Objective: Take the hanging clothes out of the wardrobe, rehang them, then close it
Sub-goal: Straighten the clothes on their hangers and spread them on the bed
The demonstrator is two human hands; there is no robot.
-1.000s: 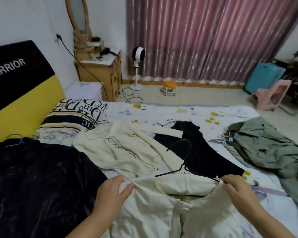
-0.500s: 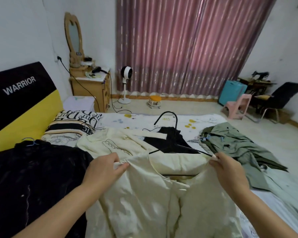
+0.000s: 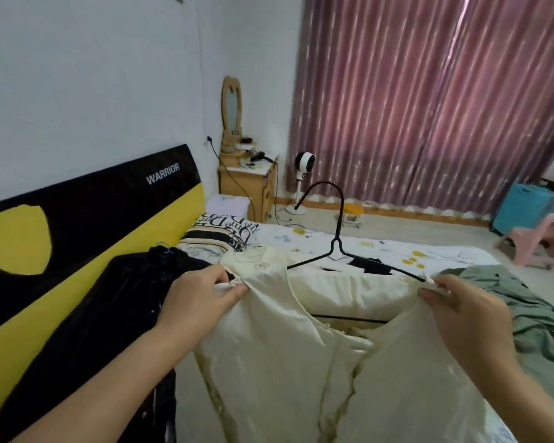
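Several garments, a black one at the left and a green one at the right, lie on the bed waiting, while my left hand and right hand each pinch a shoulder of the cream shirt raised on its black hanger, so I judge rehanging is only begun and no wardrobe is visible.

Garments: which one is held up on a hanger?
The cream shirt, gripped at both shoulders on the black hanger; the black garment and green one lie on the bed.
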